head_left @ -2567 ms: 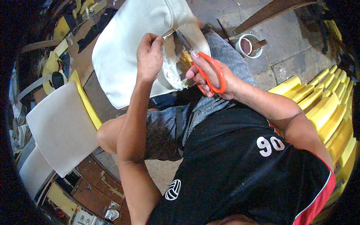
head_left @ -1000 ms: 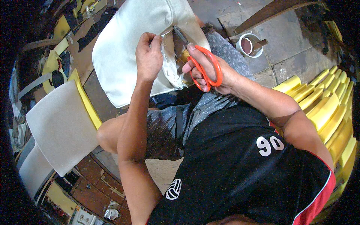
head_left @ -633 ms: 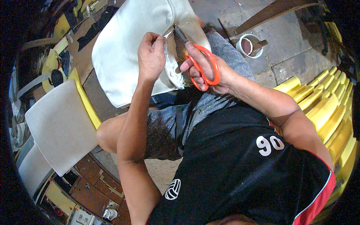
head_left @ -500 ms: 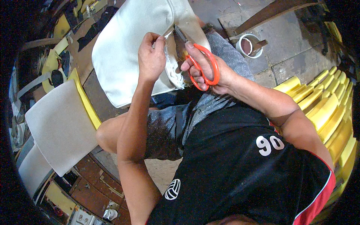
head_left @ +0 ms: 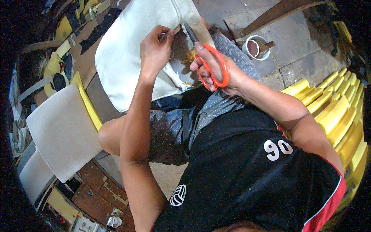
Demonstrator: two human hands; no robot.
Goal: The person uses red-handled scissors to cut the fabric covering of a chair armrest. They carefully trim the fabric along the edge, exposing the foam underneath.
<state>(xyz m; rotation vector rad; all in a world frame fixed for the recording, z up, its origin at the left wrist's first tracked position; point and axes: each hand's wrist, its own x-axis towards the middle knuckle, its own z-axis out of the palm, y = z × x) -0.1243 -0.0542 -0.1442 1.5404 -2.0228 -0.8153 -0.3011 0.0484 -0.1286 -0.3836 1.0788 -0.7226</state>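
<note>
A pale, off-white fabric cover [head_left: 123,58] on a cushion-like piece lies across my lap. My left hand [head_left: 154,52] is closed in a pinch on the cover's loose cut edge. Below its fingers, a gap in the fabric shows a brown inside with a bit of yellow, and frayed white threads hang at its lower end. Orange-handled scissors [head_left: 222,69] are in my right hand [head_left: 232,75], with fingers through the loops. Their dark blades point up and away, the tips beside the strip of fabric that my left hand holds. Whether the blades touch it, I cannot tell.
Pale padded panels [head_left: 63,127] stand at my left, one with a yellow foam edge. Stacked yellow foam pieces [head_left: 336,116] rise at the right. A white pot [head_left: 266,54] with brown contents sits on the floor near a curved wooden piece [head_left: 280,17]. Scraps lie far left.
My left hand has moved slightly away from me, lifting the fabric edge, and the gap shows wider. The scissors have shifted a little to the right and away.
</note>
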